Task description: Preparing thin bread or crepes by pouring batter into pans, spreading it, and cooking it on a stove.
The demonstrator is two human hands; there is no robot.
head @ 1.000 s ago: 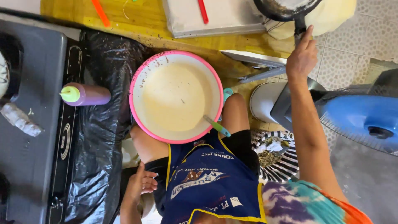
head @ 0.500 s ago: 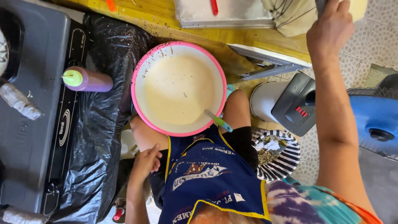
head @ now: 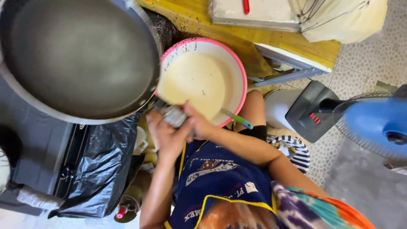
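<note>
Pan point(head: 80, 59) now swung over stove; both hands, left hand point(head: 166, 138) and right hand point(head: 198, 126), clamped round its handle point(head: 171, 114) beside batter bowl point(head: 239, 72)

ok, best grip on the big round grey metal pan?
By its handle, from the side nearest the person: it juts from the rim of the big round grey metal pan. The left hand and right hand both wrap it there.

Home kitchen, stove point(head: 38, 144), pan point(head: 76, 55), batter bowl point(head: 201, 80)
</note>
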